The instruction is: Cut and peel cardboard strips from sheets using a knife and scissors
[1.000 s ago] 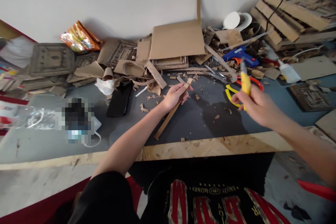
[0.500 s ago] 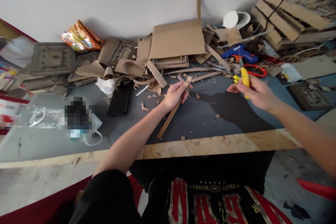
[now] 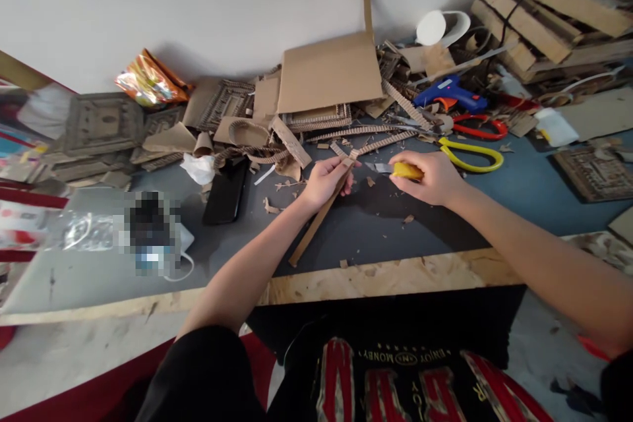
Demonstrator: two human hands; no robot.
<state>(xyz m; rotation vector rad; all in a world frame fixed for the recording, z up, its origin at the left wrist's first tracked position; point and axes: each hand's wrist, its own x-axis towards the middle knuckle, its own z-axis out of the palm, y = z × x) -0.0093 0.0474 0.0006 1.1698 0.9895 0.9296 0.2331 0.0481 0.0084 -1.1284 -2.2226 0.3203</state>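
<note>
1. The grey-topped counter runs across the view, with a wood-coloured near edge.
2. A heap of cardboard slats is piled at its far right.
3. A plain cardboard panel lies tilted over ridged pieces near the wall.
4. An orange packet sits on the clutter to the panel's left.
5. A blue glue gun rests beyond a yellow looped handle.
6. The left hand has its fingers closed around a narrow cardboard strip, near its upper end.
7. The right hand has its fingers wrapped round a yellow-handled knife, just beside the left hand.
8. That cardboard strip slants over the counter's middle, lower end towards the near edge.
9. The knife points its blade leftward at the strip, apart from it.
10. Cardboard scraps dot the counter below.
</note>
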